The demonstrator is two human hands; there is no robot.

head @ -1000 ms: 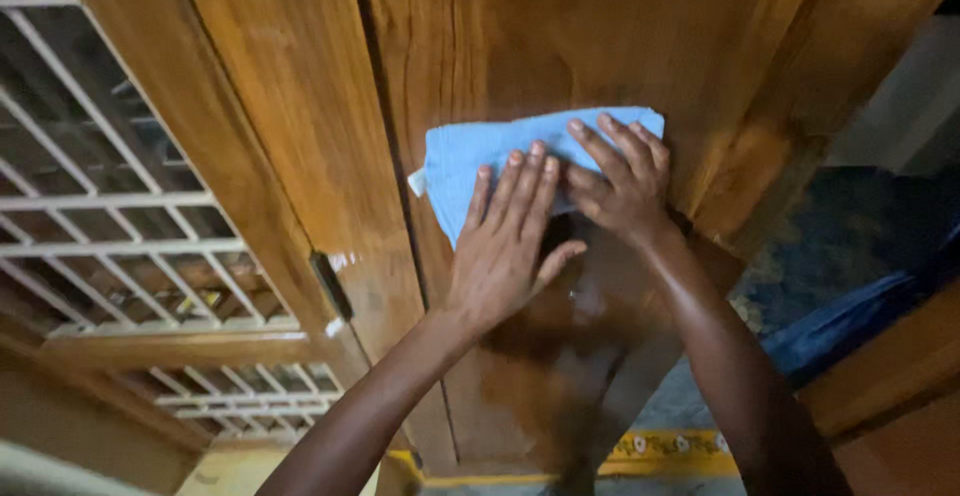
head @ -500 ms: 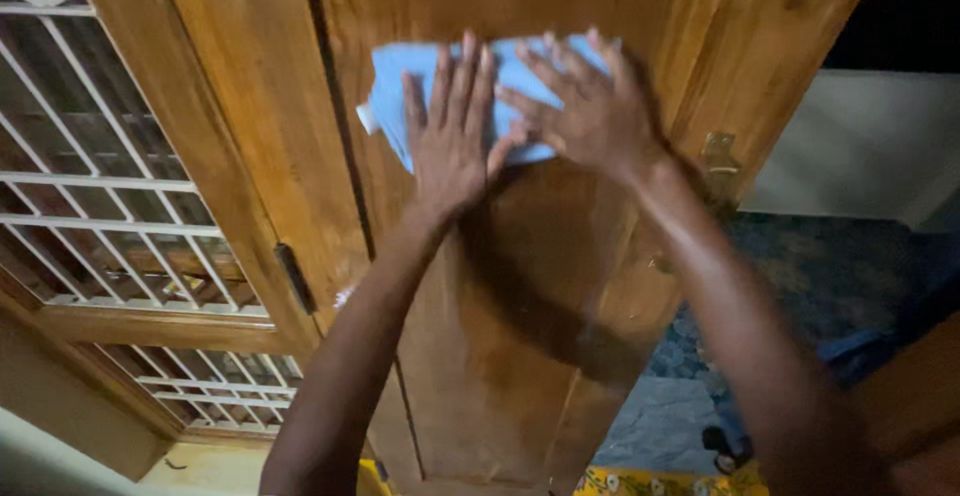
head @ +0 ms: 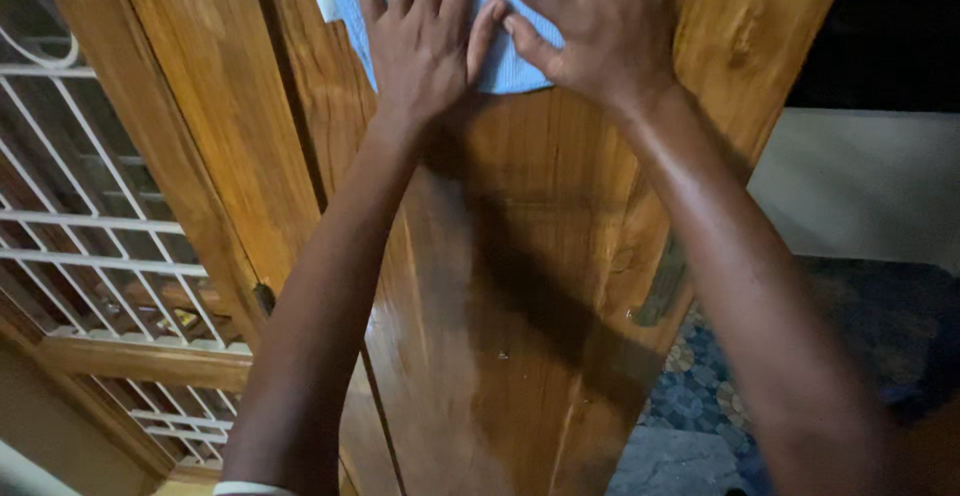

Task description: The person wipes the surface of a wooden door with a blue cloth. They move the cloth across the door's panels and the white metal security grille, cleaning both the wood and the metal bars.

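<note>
Both hands and the blue cloth (head: 500,51) have climbed the wooden door (head: 520,286) to the top centre of the frame. Left hand (head: 420,36) and right hand (head: 590,26) lie flat, fingers spread, pressing the cloth side by side; its long axis runs left to right, the upper edge cropped.

Open room right of the wooden door (head: 520,286), past its edge, above the patterned floor (head: 700,396). Blocked left of the door by the frame post (head: 190,126) and white window grille (head: 90,236). Bare door face below the blue cloth (head: 500,66), crossed only by both forearms.
</note>
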